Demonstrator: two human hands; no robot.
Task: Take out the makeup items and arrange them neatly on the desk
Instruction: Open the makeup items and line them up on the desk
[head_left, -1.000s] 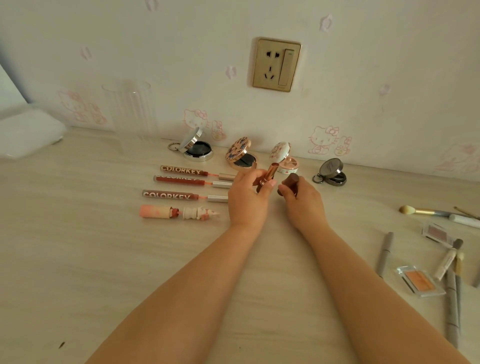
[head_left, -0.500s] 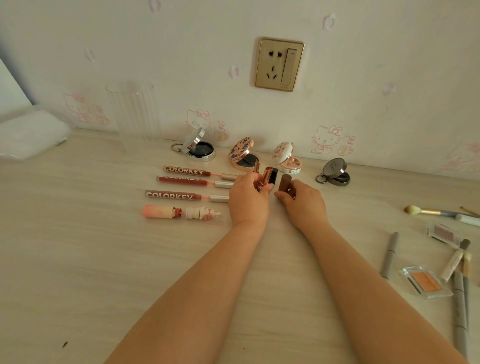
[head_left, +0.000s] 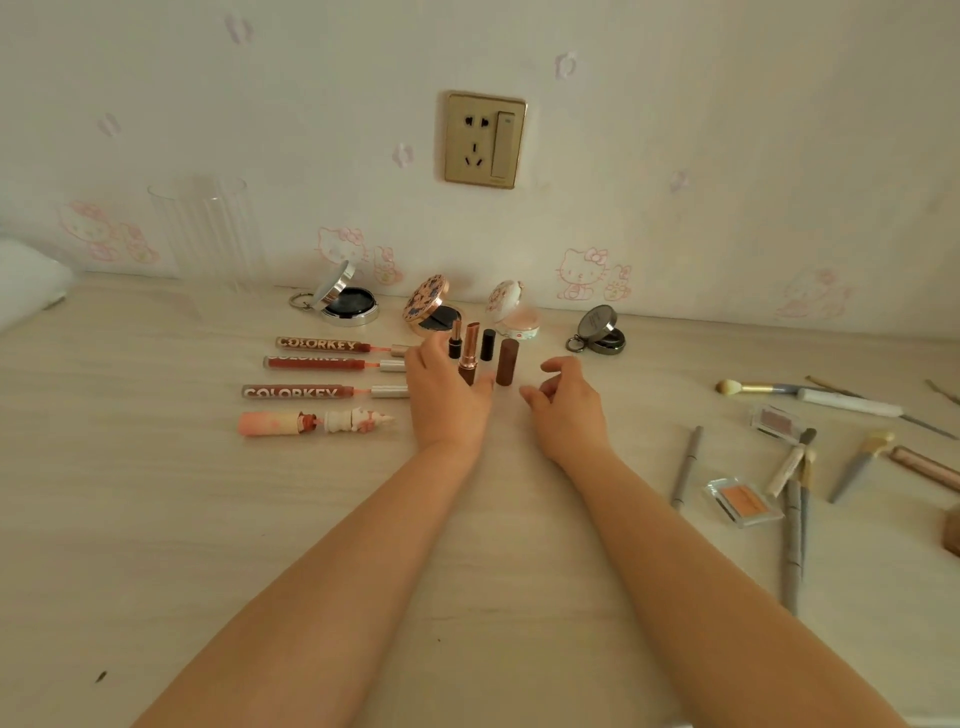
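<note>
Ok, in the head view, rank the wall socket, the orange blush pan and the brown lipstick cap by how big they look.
1. Wall socket, plainly largest.
2. Orange blush pan, though it lies nearer the camera, which flatters it.
3. Brown lipstick cap, smallest, standing upright.

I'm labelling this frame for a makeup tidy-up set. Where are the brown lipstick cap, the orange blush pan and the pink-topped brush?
brown lipstick cap (head_left: 507, 362): head view, middle of its upright body.
orange blush pan (head_left: 746, 500): head view, centre of the orange powder.
pink-topped brush (head_left: 729, 386): head view, on its bristle tip.
</note>
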